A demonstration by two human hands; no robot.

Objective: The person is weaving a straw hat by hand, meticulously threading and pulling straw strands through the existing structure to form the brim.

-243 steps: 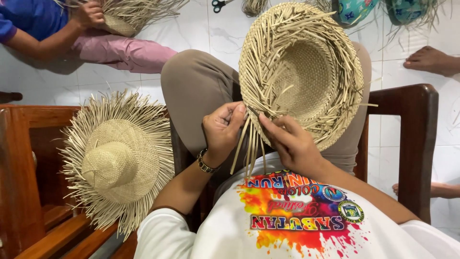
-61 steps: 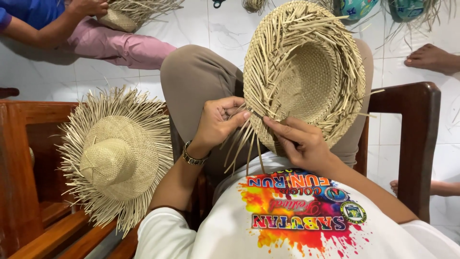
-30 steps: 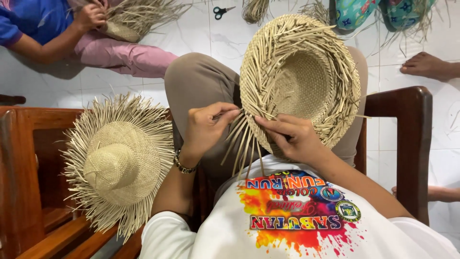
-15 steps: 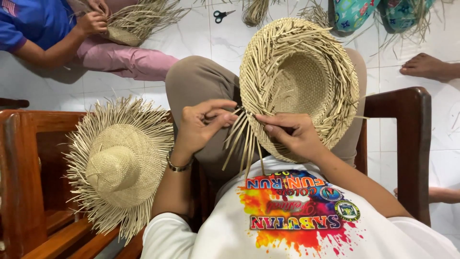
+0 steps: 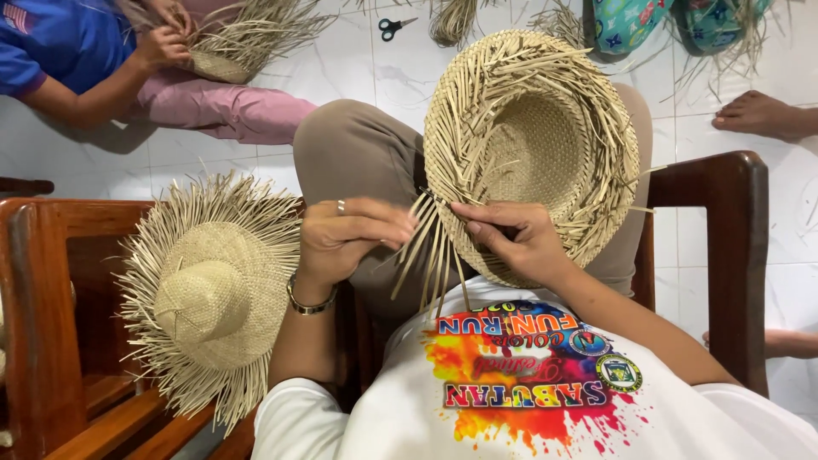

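A person seated in a wooden chair (image 5: 733, 255) looks down at a straw hat (image 5: 532, 145) resting brim-up on their lap, its hollow crown facing the camera and holding nothing. The left hand (image 5: 349, 238) is closed, fingers pinching loose straw strands (image 5: 426, 255) that fan down from the near edge of the brim. The right hand (image 5: 515, 243) grips the brim just beside those strands, thumb and fingers closed over the weave. The two hands are near each other, with the strands between them.

On the person's left, a second straw hat (image 5: 209, 290), crown up with a ragged unwoven fringe, lies on the wooden seat (image 5: 43, 298) next to the chair, close to the left elbow.

Beyond the knees is white tiled floor (image 5: 358, 68). Scissors (image 5: 396, 25) lie near its far edge. Another person in blue (image 5: 60, 51) sits at the far left, partly cut off, holding more straw work. A bare foot (image 5: 758, 115) shows at the right edge. The fingertips of the right hand are partly hidden by straw.
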